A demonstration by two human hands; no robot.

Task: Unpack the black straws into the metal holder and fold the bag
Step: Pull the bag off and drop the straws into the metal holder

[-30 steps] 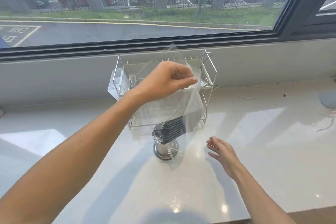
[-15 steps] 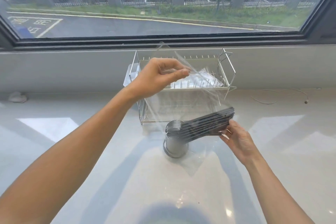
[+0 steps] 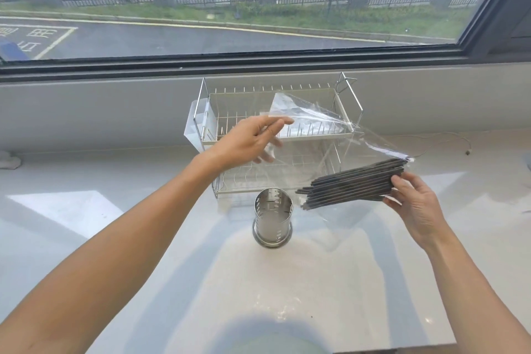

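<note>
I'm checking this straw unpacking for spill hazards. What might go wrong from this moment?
1. The black straws lie nearly level in the clear bag, held at one end by the right hand; their free ends could fan out onto the counter.
2. Those ends sit beside, not above, the metal holder, so they may miss it or tip it.

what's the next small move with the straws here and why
Probably tip the straws down so their free ends drop into the metal holder. The right hand grips the bundle nearly level, its ends just right of the holder's open, empty top, and the left hand holds the clear bag up.
</note>
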